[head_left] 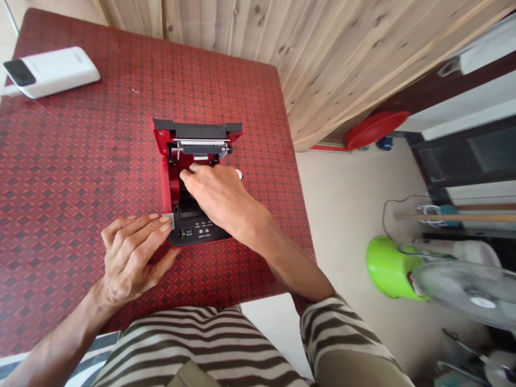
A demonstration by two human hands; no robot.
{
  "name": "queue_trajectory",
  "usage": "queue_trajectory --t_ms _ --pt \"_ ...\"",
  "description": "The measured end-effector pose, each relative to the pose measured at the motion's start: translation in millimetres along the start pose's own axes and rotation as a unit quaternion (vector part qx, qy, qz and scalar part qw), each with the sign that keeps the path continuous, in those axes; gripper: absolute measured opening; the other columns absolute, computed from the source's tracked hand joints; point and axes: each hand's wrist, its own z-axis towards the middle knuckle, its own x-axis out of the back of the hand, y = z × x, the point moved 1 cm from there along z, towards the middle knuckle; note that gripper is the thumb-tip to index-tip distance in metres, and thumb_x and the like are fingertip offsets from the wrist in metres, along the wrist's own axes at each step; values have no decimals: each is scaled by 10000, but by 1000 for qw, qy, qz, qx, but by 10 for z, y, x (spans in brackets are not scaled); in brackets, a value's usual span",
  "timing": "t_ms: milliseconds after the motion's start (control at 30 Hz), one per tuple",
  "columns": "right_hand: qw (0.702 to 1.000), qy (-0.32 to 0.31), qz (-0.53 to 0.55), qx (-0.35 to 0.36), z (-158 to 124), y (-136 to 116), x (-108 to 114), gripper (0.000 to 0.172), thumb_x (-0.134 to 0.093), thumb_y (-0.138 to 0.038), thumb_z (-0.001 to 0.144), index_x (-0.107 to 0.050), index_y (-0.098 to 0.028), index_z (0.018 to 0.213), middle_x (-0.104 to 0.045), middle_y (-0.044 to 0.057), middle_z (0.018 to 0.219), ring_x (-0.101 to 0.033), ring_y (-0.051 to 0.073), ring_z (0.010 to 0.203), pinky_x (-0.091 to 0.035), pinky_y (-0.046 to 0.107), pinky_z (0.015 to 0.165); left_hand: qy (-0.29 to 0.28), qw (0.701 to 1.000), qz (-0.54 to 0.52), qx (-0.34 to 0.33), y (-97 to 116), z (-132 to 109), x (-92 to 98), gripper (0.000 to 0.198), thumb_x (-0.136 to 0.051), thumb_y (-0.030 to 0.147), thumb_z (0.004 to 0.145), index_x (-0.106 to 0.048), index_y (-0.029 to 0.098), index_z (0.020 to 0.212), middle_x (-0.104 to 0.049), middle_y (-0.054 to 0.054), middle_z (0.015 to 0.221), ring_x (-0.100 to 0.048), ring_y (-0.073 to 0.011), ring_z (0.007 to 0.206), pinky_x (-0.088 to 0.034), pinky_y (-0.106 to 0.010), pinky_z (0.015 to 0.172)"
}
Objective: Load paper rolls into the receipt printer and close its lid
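Head view: red-and-black device on red table, lid raised at far side. Left hand rests fingers on near-left corner; pinch or not, can't tell. Right hand inside, grip hidden. Likely step: interior handling; next calls for steadiness.

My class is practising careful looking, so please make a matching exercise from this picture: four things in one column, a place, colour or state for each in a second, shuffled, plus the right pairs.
Column 1
1. Left hand
2. Bucket
3. Machine
4. Right hand

Column 2
A. Reaching into the machine
B. Lid open
C. At the machine's near left corner
D. Bright green

Right pairs: 1-C, 2-D, 3-B, 4-A
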Motion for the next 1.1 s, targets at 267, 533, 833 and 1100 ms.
queue_trajectory --t_ms 267,533,833,1100 --pt "1000 18 16 -5 -72 114 8 335 -484 -89 1078 -709 -162 1315 -778 119 1223 -774 273 1001 -485 361 736 -8 1000 1 14 2 14 7 899 -938 169 784 -517 228 1577 -795 -99 1202 -761 -285 1128 -565 -461 992" --pt "999 37 17 -18 -123 88 27 367 -487 -90 1080 -685 -179 1375 -777 121 1240 -757 236 967 -461 328 711 -4 1000 -9 4 5 49 11 909 -945 145 760 -525 189 1564 -785 -112 1200 -760 -290 1113 -563 -459 978" --pt "960 222 173 5 -602 142 28 269 -626 -148 1027 -734 -185 1271 -781 61 1200 -715 162 846 -550 307 730 1 1000 0 -5 5 77 22 840 -921 178 807 -534 196 1552 -787 -106 1192 -764 -279 1078 -564 -442 946" --pt "737 390 534 -140 -1250 571 -677 365 -910 -276 816 -765 -308 1150 -733 -41 947 -607 123 732 -504 268 645 4 1000 -9 -7 -29 41 -2 929 -948 191 776 -495 237 1586 -765 -79 1268 -758 -253 1073 -577 -423 958"
